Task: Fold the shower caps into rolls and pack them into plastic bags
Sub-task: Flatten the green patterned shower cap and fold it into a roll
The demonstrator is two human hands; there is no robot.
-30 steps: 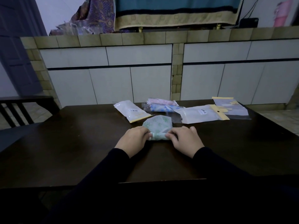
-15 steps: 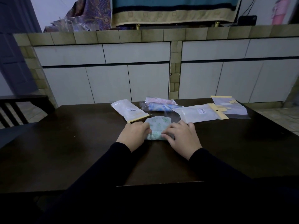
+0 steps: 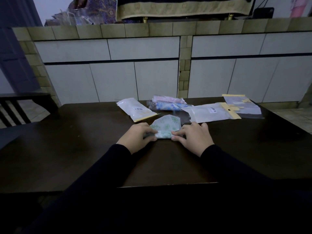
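I am seeing my left hand point(image 3: 135, 138) and right hand point(image 3: 194, 137) pinching the green-print shower cap point(image 3: 166, 127), fingers curling over and hiding its near, rolled edge.

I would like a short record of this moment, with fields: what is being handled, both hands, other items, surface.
handled: green-print shower cap, near edge rolled, far part flat on the table
left hand: pinches the roll's left end
right hand: pinches the roll's right end
other items: white bag behind left; packed caps behind; yellow-topped bag and another bag behind right
surface: dark table
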